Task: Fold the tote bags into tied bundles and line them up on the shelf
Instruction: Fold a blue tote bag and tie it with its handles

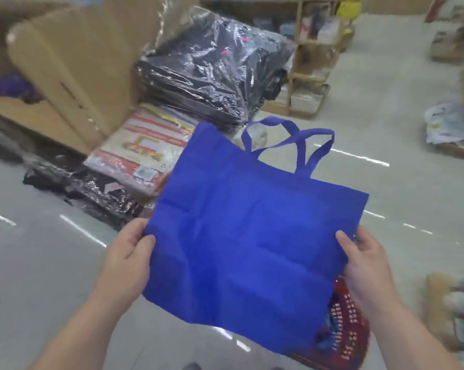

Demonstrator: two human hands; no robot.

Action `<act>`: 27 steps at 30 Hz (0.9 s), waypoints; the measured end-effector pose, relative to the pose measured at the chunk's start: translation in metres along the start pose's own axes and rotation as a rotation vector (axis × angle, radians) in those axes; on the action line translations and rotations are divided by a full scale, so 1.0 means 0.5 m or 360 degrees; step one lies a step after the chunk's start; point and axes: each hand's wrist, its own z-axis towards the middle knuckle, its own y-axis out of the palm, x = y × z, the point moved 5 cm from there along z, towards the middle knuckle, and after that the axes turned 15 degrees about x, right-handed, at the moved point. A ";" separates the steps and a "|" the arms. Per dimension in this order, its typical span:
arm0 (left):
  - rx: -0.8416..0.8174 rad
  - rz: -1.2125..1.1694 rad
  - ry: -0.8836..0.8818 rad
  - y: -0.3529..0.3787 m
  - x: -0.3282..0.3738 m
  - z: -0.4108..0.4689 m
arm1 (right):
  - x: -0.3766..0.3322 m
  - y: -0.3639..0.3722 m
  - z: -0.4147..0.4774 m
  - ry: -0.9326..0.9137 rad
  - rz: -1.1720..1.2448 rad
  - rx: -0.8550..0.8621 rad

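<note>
A blue tote bag [252, 231] is spread flat in the air in front of me, its two handles pointing away at the upper right. My left hand [128, 252] pinches its left edge, thumb on top. My right hand [364, 265] pinches the right edge the same way. Creases from earlier folds cross the fabric. The bag's lower corner hangs over a red basket [342, 327].
On the floor ahead lie plastic-wrapped packs of dark bags [214, 65] stacked on a red-and-white printed pack [142, 153]. An open cardboard box [73, 68] stands at the left. A wooden shelf rack [313, 54] stands behind, with more goods at the right.
</note>
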 end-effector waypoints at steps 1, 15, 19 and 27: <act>0.0070 0.0009 0.0024 -0.049 -0.005 0.005 | -0.013 0.042 -0.011 -0.0061 -0.0008 -0.0039; 0.0679 -0.0140 -0.0277 -0.668 -0.334 0.226 | 0.028 0.728 -0.390 -0.0278 -0.0056 -0.0607; 0.0734 -0.0074 -0.0387 -0.811 -0.430 0.311 | 0.096 0.902 -0.498 -0.0160 -0.0144 -0.0677; 0.0795 0.0012 -0.0383 -0.919 -0.477 0.531 | 0.166 1.190 -0.528 -0.0159 -0.0243 -0.0650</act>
